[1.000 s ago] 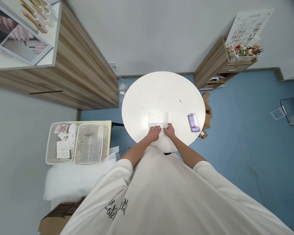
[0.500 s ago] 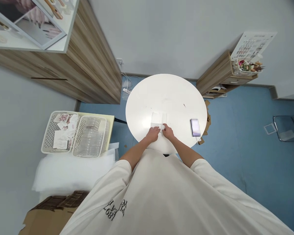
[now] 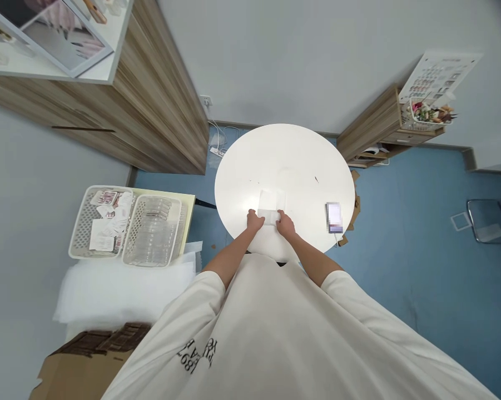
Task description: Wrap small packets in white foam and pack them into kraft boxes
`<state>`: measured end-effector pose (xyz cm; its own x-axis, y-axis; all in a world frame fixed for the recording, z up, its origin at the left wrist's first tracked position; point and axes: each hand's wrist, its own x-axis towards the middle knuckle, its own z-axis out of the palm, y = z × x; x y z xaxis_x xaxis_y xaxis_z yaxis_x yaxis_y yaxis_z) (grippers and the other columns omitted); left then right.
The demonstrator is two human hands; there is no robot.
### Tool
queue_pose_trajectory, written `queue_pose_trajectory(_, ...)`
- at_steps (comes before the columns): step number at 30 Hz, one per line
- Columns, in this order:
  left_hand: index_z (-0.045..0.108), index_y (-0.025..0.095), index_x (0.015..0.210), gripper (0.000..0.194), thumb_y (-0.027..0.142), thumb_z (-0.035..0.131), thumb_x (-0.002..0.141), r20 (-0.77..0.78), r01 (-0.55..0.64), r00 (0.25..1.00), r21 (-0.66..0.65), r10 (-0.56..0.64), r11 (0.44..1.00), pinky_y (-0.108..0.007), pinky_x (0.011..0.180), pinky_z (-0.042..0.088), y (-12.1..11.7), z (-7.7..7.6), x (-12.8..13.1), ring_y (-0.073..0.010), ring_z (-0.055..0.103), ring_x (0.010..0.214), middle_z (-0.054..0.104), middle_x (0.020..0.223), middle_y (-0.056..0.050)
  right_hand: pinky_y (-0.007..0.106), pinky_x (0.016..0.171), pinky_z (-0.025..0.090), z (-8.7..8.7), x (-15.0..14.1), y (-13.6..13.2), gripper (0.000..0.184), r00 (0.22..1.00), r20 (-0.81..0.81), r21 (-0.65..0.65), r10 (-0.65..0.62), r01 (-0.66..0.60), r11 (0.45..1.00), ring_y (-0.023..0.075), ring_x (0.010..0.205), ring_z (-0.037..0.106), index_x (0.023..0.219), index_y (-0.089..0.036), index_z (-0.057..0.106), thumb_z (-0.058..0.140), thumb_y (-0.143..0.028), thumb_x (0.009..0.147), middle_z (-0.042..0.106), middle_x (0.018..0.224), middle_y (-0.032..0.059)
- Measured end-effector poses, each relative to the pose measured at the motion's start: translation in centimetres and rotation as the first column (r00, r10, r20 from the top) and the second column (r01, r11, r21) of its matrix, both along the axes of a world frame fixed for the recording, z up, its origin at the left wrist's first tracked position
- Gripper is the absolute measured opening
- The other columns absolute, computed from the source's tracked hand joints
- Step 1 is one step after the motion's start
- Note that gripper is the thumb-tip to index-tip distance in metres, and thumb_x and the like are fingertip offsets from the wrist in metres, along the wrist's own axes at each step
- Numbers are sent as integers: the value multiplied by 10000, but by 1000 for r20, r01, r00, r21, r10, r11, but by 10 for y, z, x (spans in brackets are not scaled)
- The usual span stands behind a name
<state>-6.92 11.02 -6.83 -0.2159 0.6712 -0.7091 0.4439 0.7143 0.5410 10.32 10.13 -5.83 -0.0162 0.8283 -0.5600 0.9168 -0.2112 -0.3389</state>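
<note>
A thin, translucent white packing sheet [image 3: 268,198] lies on the round white table [image 3: 283,147], its near part folded over into a small flat packet. At the packet's left edge, my left hand [image 3: 256,221] is closed on the sheet, thumb pointing inward. My right hand [image 3: 286,224] pinches the right edge, fingers curled. Whether anything lies inside the fold is hard to make out.
A phone [image 3: 334,216] with a cable lies at the table's right. On the left, two white baskets hold clear plastic cases [image 3: 152,236] and printed packets [image 3: 104,236]. White sheets [image 3: 125,291] are stacked below them, near cardboard [image 3: 79,372]. A wooden cabinet [image 3: 158,105] rises behind.
My left hand has moved from lying over the middle of the sheet to its left edge, fingers now curled. The right hand stays at the right edge. The view has shifted slightly.
</note>
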Motion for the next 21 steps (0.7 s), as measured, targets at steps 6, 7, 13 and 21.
queue_pose_trajectory(6,492,231,1032,351,309,747,804,28,-49,998,-47,51,998,-287,754,475,7,-13,3,-223,662,982,654,1089,-65,316,833,468,0,1,0,529,1000,-14,-22,-15,14,1000,241,1063,627,1508,-240,355,457,-202,990,631,1237,106)
queue_pose_trajectory(7,493,231,1014,327,297,737,807,10,-50,999,-41,50,998,-286,750,472,7,-14,3,-218,662,972,654,1085,-62,314,828,468,0,1,0,531,1000,-17,-24,-18,17,1000,240,1060,628,1509,-244,353,459,-205,990,633,1233,104)
queue_pose_trajectory(13,498,232,1000,329,272,743,783,-50,-82,996,-65,79,995,-287,704,468,12,-15,9,-207,660,889,659,1037,-57,313,826,467,-4,3,1,533,999,-40,-16,-24,23,1000,237,1040,631,1500,-248,363,477,-212,981,648,1199,96)
queue_pose_trajectory(21,574,222,856,155,154,691,781,74,165,982,136,-176,977,-270,753,484,13,-2,45,-158,646,818,690,902,-9,310,821,468,-14,9,2,562,995,-96,9,-33,34,999,233,1025,630,1499,-254,385,518,-212,954,648,1196,90)
